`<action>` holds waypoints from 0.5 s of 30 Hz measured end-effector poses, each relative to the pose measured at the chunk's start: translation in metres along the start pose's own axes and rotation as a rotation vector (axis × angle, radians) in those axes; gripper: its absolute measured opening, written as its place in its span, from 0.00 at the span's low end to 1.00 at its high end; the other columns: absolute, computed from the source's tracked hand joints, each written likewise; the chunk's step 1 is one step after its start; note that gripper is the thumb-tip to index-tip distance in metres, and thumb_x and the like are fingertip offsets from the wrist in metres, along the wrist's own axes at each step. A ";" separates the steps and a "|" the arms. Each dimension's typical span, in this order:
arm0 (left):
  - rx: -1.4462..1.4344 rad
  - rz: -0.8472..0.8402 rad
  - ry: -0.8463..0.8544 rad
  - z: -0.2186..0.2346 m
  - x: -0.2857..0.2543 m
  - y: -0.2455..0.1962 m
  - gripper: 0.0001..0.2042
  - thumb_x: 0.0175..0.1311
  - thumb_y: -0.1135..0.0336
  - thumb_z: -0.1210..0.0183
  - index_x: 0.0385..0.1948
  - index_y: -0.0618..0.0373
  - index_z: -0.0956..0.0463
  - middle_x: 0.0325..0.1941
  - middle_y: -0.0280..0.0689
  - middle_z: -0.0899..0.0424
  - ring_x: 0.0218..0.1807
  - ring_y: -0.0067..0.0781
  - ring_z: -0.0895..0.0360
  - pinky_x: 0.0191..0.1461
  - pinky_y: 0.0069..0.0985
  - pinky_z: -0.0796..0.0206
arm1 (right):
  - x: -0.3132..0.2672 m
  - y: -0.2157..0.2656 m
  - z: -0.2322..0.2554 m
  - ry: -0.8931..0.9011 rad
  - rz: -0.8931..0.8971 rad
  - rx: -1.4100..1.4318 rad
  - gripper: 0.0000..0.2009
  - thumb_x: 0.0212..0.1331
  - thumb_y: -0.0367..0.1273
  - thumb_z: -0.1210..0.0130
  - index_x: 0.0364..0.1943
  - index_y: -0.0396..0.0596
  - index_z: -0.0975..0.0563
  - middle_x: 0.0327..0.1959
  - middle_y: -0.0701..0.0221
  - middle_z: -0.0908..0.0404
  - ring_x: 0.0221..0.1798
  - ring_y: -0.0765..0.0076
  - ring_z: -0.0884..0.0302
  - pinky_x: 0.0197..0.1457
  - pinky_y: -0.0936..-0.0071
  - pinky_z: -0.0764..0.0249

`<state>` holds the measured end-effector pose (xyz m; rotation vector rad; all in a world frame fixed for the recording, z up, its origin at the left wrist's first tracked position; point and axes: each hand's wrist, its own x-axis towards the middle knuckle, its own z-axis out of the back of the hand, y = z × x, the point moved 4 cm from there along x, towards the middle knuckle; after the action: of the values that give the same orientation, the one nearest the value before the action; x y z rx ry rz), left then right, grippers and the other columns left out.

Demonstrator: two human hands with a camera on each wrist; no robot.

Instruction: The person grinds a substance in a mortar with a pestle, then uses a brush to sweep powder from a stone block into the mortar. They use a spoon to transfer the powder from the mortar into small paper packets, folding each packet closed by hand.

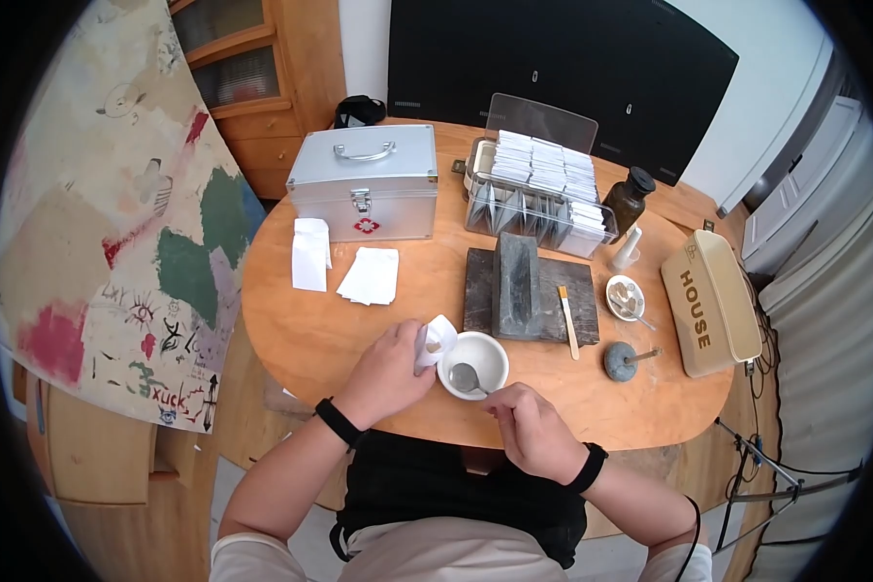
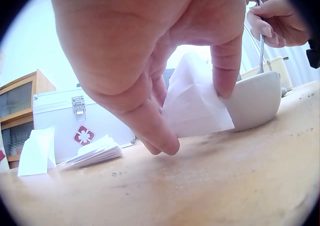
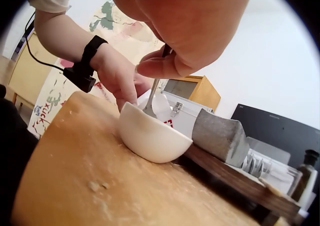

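My left hand (image 1: 386, 374) pinches a small white paper packet (image 1: 440, 339) between thumb and fingers. Its mouth gapes open, and a bit of light brown stuff shows inside. The packet stands at the left rim of a white bowl (image 1: 492, 355), which sits on the table near its front edge. In my right hand (image 1: 535, 433) is the handle of a metal spoon (image 1: 465, 377), pinched by the fingertips. The spoon's head rests low inside the bowl. From the right wrist view, the spoon (image 3: 151, 101) slants down past the bowl's rim, and the bowl's contents are hidden.
Behind the bowl, a grey stone block (image 1: 517, 291) lies on a dark slab (image 1: 480, 281) beside a flat brush (image 1: 568, 325). Folded papers (image 1: 370, 276) lie before a silver case (image 1: 364, 184). Rightward are a round grey stone (image 1: 619, 362), a small dish (image 1: 612, 303) and a beige bin (image 1: 713, 306).
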<state>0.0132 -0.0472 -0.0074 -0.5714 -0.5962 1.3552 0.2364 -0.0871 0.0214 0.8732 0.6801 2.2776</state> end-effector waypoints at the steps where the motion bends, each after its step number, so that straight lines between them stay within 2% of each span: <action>1: 0.002 0.004 -0.003 0.000 0.000 -0.001 0.26 0.60 0.66 0.33 0.59 0.65 0.31 0.56 0.57 0.19 0.59 0.60 0.21 0.62 0.46 0.27 | 0.000 0.003 -0.003 0.001 0.001 0.001 0.11 0.67 0.18 0.47 0.49 0.40 0.33 0.38 0.54 0.19 0.41 0.44 0.18 0.45 0.55 0.20; 3: 0.000 0.013 -0.002 0.000 0.000 0.000 0.26 0.60 0.66 0.33 0.59 0.65 0.30 0.56 0.57 0.19 0.59 0.60 0.21 0.62 0.46 0.28 | -0.001 -0.003 -0.007 -0.077 -0.254 0.141 0.08 0.72 0.21 0.48 0.49 0.40 0.34 0.38 0.56 0.17 0.38 0.49 0.16 0.43 0.60 0.19; 4: -0.003 0.020 0.001 -0.001 0.000 0.001 0.26 0.60 0.66 0.33 0.59 0.65 0.30 0.56 0.57 0.19 0.59 0.60 0.21 0.62 0.46 0.28 | 0.000 -0.002 -0.010 -0.077 -0.253 0.141 0.08 0.72 0.21 0.48 0.49 0.40 0.34 0.38 0.56 0.17 0.38 0.49 0.16 0.43 0.60 0.19; 6: -0.003 0.026 0.000 -0.001 0.000 0.001 0.26 0.60 0.66 0.33 0.59 0.65 0.30 0.56 0.57 0.19 0.59 0.60 0.21 0.62 0.46 0.28 | 0.001 -0.004 -0.011 -0.171 -0.301 0.220 0.06 0.76 0.23 0.50 0.49 0.39 0.34 0.39 0.58 0.15 0.37 0.58 0.14 0.43 0.66 0.17; 7: -0.004 0.032 0.002 -0.001 0.000 0.002 0.27 0.60 0.65 0.33 0.59 0.65 0.30 0.56 0.57 0.19 0.59 0.60 0.21 0.63 0.46 0.28 | 0.002 -0.005 -0.012 -0.170 -0.300 0.221 0.06 0.76 0.23 0.50 0.49 0.39 0.34 0.39 0.58 0.15 0.37 0.58 0.14 0.43 0.66 0.17; 9: 0.016 0.015 -0.007 -0.002 0.000 0.004 0.27 0.60 0.65 0.34 0.60 0.63 0.31 0.55 0.56 0.20 0.58 0.60 0.21 0.61 0.47 0.27 | 0.005 -0.008 -0.012 -0.251 -0.338 0.312 0.05 0.77 0.23 0.52 0.49 0.39 0.35 0.40 0.59 0.15 0.39 0.65 0.13 0.45 0.70 0.17; 11: 0.036 -0.002 -0.014 -0.002 0.000 0.004 0.27 0.61 0.65 0.35 0.60 0.62 0.32 0.55 0.55 0.20 0.57 0.61 0.20 0.59 0.48 0.26 | 0.007 -0.011 -0.011 -0.270 -0.338 0.318 0.05 0.77 0.23 0.53 0.49 0.39 0.35 0.40 0.59 0.15 0.39 0.67 0.13 0.45 0.71 0.17; 13: 0.012 0.026 0.004 -0.001 0.001 0.003 0.27 0.61 0.65 0.33 0.59 0.65 0.31 0.55 0.57 0.19 0.59 0.61 0.21 0.62 0.46 0.28 | 0.009 -0.014 -0.011 -0.291 -0.338 0.323 0.04 0.78 0.22 0.54 0.49 0.39 0.35 0.40 0.60 0.15 0.39 0.68 0.13 0.45 0.71 0.17; 15: 0.009 0.027 0.002 -0.001 0.001 0.003 0.27 0.61 0.65 0.33 0.59 0.65 0.31 0.55 0.57 0.19 0.59 0.61 0.21 0.62 0.46 0.27 | 0.009 -0.018 -0.011 -0.318 -0.400 0.377 0.05 0.78 0.22 0.54 0.50 0.39 0.36 0.40 0.59 0.15 0.40 0.68 0.14 0.46 0.71 0.17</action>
<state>0.0115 -0.0455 -0.0103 -0.5752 -0.5829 1.3820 0.2290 -0.0714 0.0067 1.1262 1.0471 1.6382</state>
